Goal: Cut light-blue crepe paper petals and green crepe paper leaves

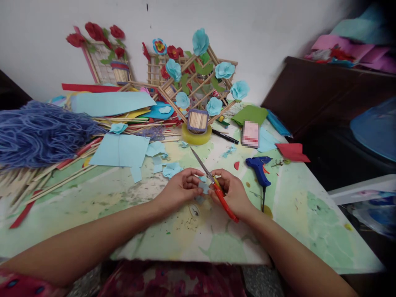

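Small pieces of light blue paper (203,187) are pinched in the fingertips of my left hand (177,189), low over the table. My right hand (236,194) grips scissors (223,201) with red handles, their blades pointing up and away to the left. The right fingertips also come close to the blue paper; whether they touch it I cannot tell. Just beyond my left hand lies a crumpled blue paper flower (172,169). Past the scissors' tip, a stick lattice (185,64) with blue paper flowers stands by a roll of yellow tape (196,135).
A blue glue gun (259,170) lies right of my right hand. Blue paper sheets (119,150), thin sticks (62,181) and a heap of purple yarn (43,134) cover the left side. A black pen (225,136) and green paper (250,115) lie farther back.
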Demonstrator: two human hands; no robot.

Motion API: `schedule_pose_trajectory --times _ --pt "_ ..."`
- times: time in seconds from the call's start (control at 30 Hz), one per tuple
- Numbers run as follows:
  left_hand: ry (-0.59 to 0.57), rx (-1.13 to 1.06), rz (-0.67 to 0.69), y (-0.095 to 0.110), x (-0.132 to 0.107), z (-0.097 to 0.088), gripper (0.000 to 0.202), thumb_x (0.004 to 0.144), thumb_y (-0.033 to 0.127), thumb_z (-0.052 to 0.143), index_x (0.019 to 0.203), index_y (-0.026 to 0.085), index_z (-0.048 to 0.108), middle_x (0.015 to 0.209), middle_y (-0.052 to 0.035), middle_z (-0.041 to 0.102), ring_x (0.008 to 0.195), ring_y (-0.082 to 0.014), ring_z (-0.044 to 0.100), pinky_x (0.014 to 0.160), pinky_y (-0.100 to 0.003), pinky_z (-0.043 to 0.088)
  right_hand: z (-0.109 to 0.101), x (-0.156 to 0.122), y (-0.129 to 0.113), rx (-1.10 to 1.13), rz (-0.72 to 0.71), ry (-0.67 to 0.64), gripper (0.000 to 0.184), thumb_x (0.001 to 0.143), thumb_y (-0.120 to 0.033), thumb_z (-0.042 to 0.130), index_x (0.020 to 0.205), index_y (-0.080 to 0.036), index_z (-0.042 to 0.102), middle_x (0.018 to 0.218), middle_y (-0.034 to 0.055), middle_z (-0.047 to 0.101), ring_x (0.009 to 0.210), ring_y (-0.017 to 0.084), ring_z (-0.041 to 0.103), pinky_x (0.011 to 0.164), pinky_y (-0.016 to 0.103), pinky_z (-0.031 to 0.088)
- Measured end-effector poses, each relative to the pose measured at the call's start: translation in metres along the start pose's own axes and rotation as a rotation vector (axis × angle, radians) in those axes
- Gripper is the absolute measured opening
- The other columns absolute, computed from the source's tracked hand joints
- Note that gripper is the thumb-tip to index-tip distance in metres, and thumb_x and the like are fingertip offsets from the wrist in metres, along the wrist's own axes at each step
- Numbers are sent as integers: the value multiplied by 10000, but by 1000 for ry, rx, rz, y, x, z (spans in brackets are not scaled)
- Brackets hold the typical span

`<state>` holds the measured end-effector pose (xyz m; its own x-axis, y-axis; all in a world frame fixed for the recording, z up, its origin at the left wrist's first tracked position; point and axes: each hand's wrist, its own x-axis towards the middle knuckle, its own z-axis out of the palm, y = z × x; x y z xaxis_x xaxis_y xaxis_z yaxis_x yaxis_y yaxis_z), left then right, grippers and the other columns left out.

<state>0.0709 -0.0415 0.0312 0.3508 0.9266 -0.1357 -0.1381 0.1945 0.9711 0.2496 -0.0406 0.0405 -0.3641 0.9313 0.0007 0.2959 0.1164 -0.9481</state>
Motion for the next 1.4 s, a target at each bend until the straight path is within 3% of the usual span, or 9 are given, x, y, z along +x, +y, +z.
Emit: schedule_pose_trajectory --times 0.17,0.37,0.57,0.7,0.87,1.0,1.17,1.4 --pt "39 -32 38 -1 -1 2 320 680 187 664 961 169 511 748 12 579 643 -104 565 653 -269 455 3 -1 -1 -48 -47 -21 372 651 -179 577 1016 -197 510 621 -53 516 477 57 410 458 169 337" --pt "-13 27 65 -4 0 3 350 688 198 674 996 172 511 765 0 588 709 -122 570 682 -269 436 2 1 1 14 -5 29 395 637 -198 606 1016 -200 496 601 -64 502 479 64 412 470 182 350" --pt "-9 -6 65 -4 0 4 312 695 195 655 978 166 527 776 -13 598 704 -126 563 660 -261 425 6 -2 -1 -42 -56 -14 353 676 -205 576 1023 -197 512 659 -38 546 505 65 433 472 177 344" --pt "86 -5 115 -2 0 0 310 703 165 622 999 180 530 757 6 565 703 -112 533 670 -249 415 3 -4 -3 -166 -65 19 361 688 -234 582 1039 -203 503 673 -32 559 522 82 457 483 191 347" --pt "259 -10 237 4 3 -14 346 720 179 603 1052 204 509 746 32 506 667 -90 489 650 -225 398 -12 -3 -9 -554 20 150 437 663 -330 628 1063 -212 497 614 -32 547 546 133 501 523 230 351" --pt "318 -37 325 11 4 -22 400 714 200 627 1083 199 473 761 28 519 668 -94 488 629 -222 399 -17 -1 -15 -793 42 104 505 682 -405 613 1130 -213 484 677 7 589 615 182 539 552 254 336" --pt "311 -62 369 17 2 -22 450 703 191 646 1107 200 446 768 25 523 682 -98 491 617 -217 398 -14 -1 -17 -812 -34 -3 509 701 -381 602 1159 -196 479 986 88 605 829 220 559 669 282 372" --pt "237 -36 329 20 0 -20 472 714 184 632 1134 191 416 740 22 549 671 -104 508 621 -228 387 -14 -1 -18 -799 -48 -35 468 708 -377 601 1137 -220 499 901 45 612 782 199 548 629 263 356"
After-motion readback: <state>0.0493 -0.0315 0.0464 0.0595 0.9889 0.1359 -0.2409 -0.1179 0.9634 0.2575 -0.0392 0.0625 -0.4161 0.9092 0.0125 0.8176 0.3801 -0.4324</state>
